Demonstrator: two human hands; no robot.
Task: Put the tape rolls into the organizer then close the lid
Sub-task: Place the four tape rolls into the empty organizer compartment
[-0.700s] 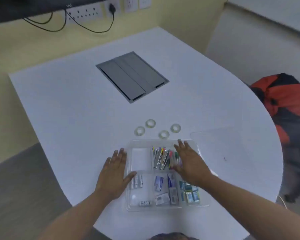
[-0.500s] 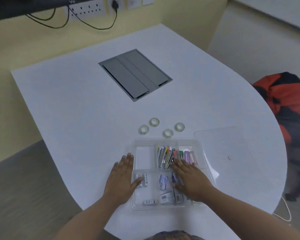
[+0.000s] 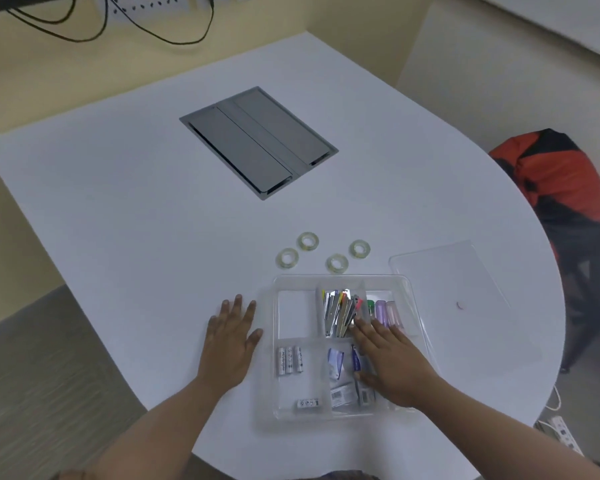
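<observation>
Several clear tape rolls point(image 3: 307, 241) lie flat on the white table just beyond the organizer. The clear plastic organizer point(image 3: 343, 280) sits at the near edge, lid off, with an empty back-left compartment and pens, batteries and small packets in the others. Its transparent lid point(image 3: 447, 271) lies flat on the table to the right. My left hand point(image 3: 231, 341) rests palm down on the table beside the organizer's left wall, fingers spread. My right hand point(image 3: 392, 365) lies flat over the organizer's front-right compartments, holding nothing.
A grey cable hatch point(image 3: 258, 142) is set into the table's middle. A chair with an orange and black bag point(image 3: 548, 178) stands off the table's right edge. A power strip point(image 3: 558, 431) lies on the floor at the right. Wall sockets with black cables are at the back.
My right hand has slid back from the organizer's far compartments to its near right ones. My left hand drew slightly back and left, off the organizer's wall. The camera view shifted.
</observation>
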